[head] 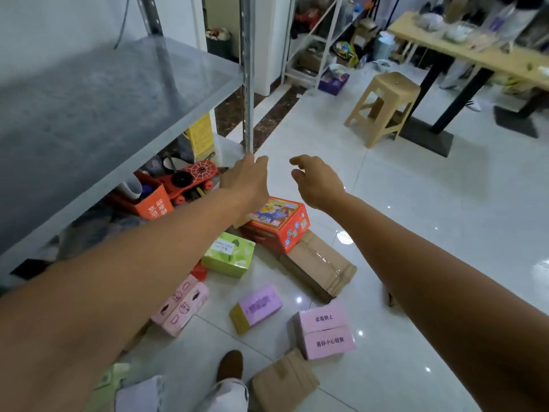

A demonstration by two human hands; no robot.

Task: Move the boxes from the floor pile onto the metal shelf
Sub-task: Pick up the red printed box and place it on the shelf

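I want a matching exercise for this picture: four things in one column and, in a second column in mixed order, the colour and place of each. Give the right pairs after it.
Things
1. juice box
2. cartoon box
3. stool
4. metal shelf

Colour and place
A. beige, by the wooden table
B. grey, at the left
C. green, on the floor
D. orange-red, on the floor pile

Pairs: 1-C, 2-D, 3-A, 4-B

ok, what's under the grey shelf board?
An orange box, a red spider-web skateboard and a yellow carton show at its edge; the shelf board hides whatever lies further back.
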